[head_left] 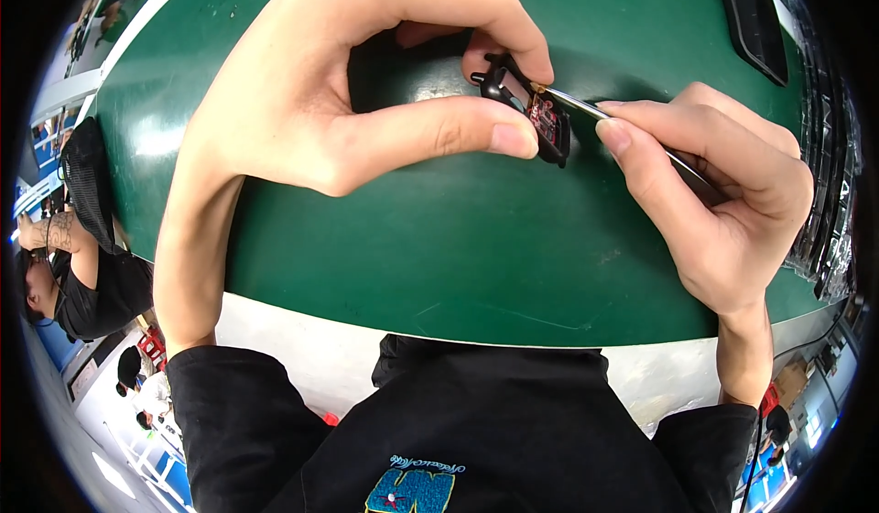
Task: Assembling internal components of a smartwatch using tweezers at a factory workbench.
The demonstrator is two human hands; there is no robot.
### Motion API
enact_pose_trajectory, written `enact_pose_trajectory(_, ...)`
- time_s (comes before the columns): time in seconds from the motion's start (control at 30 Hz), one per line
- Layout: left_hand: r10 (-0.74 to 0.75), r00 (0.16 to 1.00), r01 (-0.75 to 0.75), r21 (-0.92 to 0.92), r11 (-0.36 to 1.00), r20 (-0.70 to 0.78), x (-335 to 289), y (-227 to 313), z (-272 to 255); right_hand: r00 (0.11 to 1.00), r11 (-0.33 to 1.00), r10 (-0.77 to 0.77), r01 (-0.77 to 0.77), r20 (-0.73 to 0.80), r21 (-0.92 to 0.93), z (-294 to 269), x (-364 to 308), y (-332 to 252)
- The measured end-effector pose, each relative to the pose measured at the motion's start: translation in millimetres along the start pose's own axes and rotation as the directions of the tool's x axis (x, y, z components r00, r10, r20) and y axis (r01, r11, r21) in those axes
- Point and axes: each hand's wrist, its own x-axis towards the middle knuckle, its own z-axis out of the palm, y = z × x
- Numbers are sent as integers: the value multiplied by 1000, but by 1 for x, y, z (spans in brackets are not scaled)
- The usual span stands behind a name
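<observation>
Between the thumb and fingers of my left hand (366, 101) is a small black plastic housing (552, 137), held tilted above the green table. Its open side shows a red circuit board (544, 117) with fine parts that are too small to name. My right hand (723, 179) pinches slim metal tweezers (577, 103) like a pen. Their tip reaches into the housing beside the board, close to my left index fingertip. Whether the tip grips anything there cannot be made out.
The green tabletop (439, 247) spreads under both hands. A flat black tray-like object (753, 23) lies at the far right. Along the right edge stand several black pieces in clear plastic wrap (829, 174). A black mesh item (87, 183) and a person in black (101, 279) are at the left.
</observation>
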Motion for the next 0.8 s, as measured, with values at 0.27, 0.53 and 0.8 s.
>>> enact_pose_trajectory(0.27,-34,999,33,-37,999,-18,-3,-1,2,997,998,67,-67,26,10,-1,2,-5)
enact_pose_trajectory(0.53,-7,999,-1,-164,986,-49,-3,-11,4,997,997,72,-72,31,1,-2,4,-7)
enact_pose_trajectory(0.8,55,990,-77,-171,982,-130,1,0,3,999,999,43,-43,-12,-17,3,1,-5)
